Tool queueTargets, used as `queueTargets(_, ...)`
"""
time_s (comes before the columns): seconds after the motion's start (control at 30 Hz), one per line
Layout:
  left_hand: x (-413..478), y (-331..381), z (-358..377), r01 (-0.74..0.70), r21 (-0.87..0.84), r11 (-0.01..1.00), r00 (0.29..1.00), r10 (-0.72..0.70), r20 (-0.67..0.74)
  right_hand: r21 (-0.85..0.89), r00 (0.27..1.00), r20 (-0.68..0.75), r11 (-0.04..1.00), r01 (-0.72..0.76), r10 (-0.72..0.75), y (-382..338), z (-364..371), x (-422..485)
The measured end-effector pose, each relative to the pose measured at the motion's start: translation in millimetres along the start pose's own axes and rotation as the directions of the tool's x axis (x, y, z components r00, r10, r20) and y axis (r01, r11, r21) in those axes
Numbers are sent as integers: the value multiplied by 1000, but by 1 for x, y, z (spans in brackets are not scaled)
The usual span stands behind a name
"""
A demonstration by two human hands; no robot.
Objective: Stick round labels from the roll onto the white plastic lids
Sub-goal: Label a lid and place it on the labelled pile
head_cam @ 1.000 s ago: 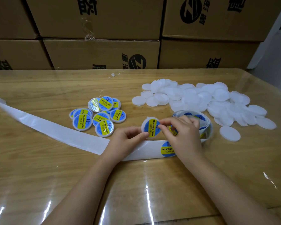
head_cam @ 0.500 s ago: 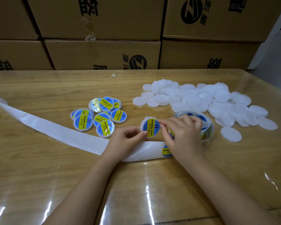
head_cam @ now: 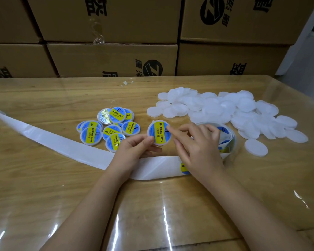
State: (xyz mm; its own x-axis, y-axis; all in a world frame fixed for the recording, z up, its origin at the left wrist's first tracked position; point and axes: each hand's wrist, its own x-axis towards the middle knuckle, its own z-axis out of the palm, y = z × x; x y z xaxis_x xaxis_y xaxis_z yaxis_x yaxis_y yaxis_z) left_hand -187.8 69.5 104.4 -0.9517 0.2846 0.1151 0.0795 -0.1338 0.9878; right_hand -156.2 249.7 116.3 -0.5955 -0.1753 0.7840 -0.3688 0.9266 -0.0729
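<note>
- A wood-grain counter (head_cam: 43,192) under a glossy clear sheet fills the head view, with glare streaks along its near side.
- Stacked brown cardboard boxes (head_cam: 112,57) printed in black stand against the counter's far edge; a pale wall shows at the far right.
- The left grip (head_cam: 134,151) pinches a labelled lid (head_cam: 159,132) by its lower left rim between thumb and fingers, tilted up just above the counter at centre.
- The right grip (head_cam: 199,147) is relaxed, holding nothing. Its forefinger reaches out to touch the lid's right rim.
- Under the right grip's fingers sits the label roll (head_cam: 227,136), loosely coiled.
- From the roll a white backing strip (head_cam: 53,144) passes beneath both wrists and runs off the left edge. One blue-and-yellow label (head_cam: 185,168) shows on it beside the right wrist.
- Finished lids (head_cam: 109,127) lie in an overlapping cluster left of the held lid, just beyond the strip.
- Plain white lids (head_cam: 225,109) are heaped across the far right, spreading near the counter's right edge. One single lid (head_cam: 256,147) lies apart on their near side.
- A small clear scrap (head_cam: 127,83) lies near the far edge.
- Bare wood shows on the whole near side around the forearms and on the far left beyond the strip.
</note>
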Motion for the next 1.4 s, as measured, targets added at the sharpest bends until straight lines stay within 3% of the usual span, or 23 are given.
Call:
queueTargets(0.43, 0, 1, -3, -3, -46, 999, 1000, 2, -28, 108, 997, 4, 992, 70, -71, -12, 3, -2)
queueTargets(0.6, 0, -1, -6, -8, -53, 999, 1000, 7, -24, 82, 988, 88, 990, 118, -125, -23, 8, -2)
queueTargets(0.7, 1, -2, -7, -16, -80, 997, 998, 11, -61, 115, 993, 121, 993, -19, 5, -26, 9, 7)
queueTargets(0.77, 2, -2, -7, -21, -103, 994, 997, 13, -73, 254, 949, 211, 925, -284, 233, -30, 10, 20)
queueTargets(0.8, 2, -2, -7, -20, -116, 993, 997, 12, -75, 358, 891, 308, 827, -433, 333, -33, 11, 28)
queueTargets(0.87, 3, -2, -7, -17, -145, 989, 997, 6, -77, 489, 779, 494, 618, -616, 386, -39, 14, 40)
queueTargets(1.03, 3, -1, -8, -30, -202, 979, 995, 9, -103, 555, 815, 477, 607, -569, 328, -46, 22, 42)
queueTargets(1.4, 2, -1, 2, -100, -24, 995, 994, 99, -39, 706, 825, 463, 428, -564, 323, -24, 21, 13)
